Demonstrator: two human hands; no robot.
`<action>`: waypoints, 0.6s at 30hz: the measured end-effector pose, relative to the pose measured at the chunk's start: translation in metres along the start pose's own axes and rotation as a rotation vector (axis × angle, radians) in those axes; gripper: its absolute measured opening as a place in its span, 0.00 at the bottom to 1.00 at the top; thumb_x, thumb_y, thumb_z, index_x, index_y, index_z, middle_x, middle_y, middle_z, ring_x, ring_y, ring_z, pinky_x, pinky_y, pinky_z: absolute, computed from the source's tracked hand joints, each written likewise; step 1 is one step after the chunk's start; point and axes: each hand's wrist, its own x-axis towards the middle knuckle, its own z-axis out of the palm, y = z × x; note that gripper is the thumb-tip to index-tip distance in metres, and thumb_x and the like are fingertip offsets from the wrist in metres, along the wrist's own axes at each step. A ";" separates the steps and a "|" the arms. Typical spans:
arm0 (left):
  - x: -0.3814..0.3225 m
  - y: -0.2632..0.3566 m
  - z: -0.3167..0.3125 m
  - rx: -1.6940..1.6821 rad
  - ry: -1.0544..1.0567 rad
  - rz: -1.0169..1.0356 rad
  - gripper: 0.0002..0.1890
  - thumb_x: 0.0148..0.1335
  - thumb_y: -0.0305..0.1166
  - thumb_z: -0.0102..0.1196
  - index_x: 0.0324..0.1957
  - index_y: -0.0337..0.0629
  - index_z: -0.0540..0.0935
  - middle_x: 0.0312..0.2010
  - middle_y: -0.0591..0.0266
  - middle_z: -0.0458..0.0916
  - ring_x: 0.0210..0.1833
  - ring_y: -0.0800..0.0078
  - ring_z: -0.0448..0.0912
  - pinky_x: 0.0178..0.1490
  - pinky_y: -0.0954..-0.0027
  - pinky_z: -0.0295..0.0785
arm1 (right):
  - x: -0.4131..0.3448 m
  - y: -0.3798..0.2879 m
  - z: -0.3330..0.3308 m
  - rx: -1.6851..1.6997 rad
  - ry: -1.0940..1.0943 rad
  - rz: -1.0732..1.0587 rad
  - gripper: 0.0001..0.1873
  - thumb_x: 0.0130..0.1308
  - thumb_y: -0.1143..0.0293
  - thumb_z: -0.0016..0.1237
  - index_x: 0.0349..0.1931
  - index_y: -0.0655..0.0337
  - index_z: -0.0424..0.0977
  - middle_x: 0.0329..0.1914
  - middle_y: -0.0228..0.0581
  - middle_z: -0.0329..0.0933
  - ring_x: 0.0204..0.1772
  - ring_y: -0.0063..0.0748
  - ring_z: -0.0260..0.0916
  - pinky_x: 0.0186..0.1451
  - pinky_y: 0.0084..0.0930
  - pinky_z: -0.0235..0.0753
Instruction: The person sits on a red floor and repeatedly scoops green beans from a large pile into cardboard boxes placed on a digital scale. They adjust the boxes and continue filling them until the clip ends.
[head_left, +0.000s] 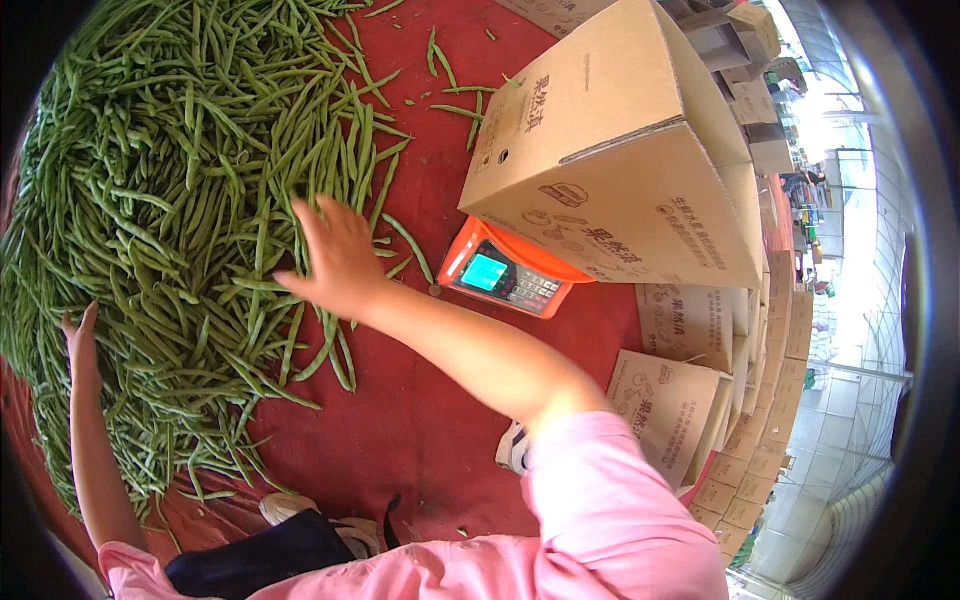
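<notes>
A large heap of green beans (172, 202) spreads over a red ground sheet (420, 420) in front of me. My right hand (341, 259) is over the near right side of the heap, fingers spread, holding nothing. At the heap's far left edge is my left hand (82, 337), its thumb and fingers apart and no bean visibly gripped. Whether either hand touches the beans, I cannot tell. To the right of my right hand sits an orange digital scale (555, 304) with a lit display (484, 271). An open-topped cardboard box (577, 97) stands on the scale, hiding its platform.
More printed cardboard boxes (660, 405) stand right of the scale, with long rows of cartons (784, 375) behind them. Loose beans (442, 67) lie scattered between heap and box. My shoe (514, 448) shows under my right arm. A person (810, 178) is far off.
</notes>
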 end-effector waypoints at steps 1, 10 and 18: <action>-0.006 0.004 0.002 -0.123 -0.075 -0.128 0.44 0.51 0.50 0.60 0.65 0.40 0.57 0.60 0.50 0.64 0.63 0.57 0.61 0.64 0.60 0.56 | 0.028 0.001 0.018 0.031 0.062 0.074 0.48 0.47 0.50 0.59 0.63 0.62 0.49 0.61 0.63 0.53 0.63 0.59 0.53 0.64 0.50 0.53; -0.047 0.048 0.056 -0.340 -0.188 0.040 0.57 0.42 0.55 0.66 0.68 0.37 0.49 0.68 0.36 0.36 0.68 0.49 0.54 0.68 0.61 0.51 | 0.130 -0.116 0.079 0.180 -0.299 0.231 0.59 0.33 0.37 0.63 0.66 0.50 0.51 0.69 0.60 0.43 0.69 0.68 0.40 0.65 0.67 0.41; -0.059 0.064 0.040 0.152 -0.023 0.127 0.53 0.38 0.44 0.68 0.65 0.42 0.53 0.63 0.34 0.46 0.58 0.39 0.65 0.60 0.55 0.65 | 0.152 -0.156 0.107 -0.182 -0.351 0.358 0.60 0.40 0.51 0.65 0.70 0.48 0.38 0.68 0.67 0.37 0.66 0.68 0.45 0.62 0.56 0.58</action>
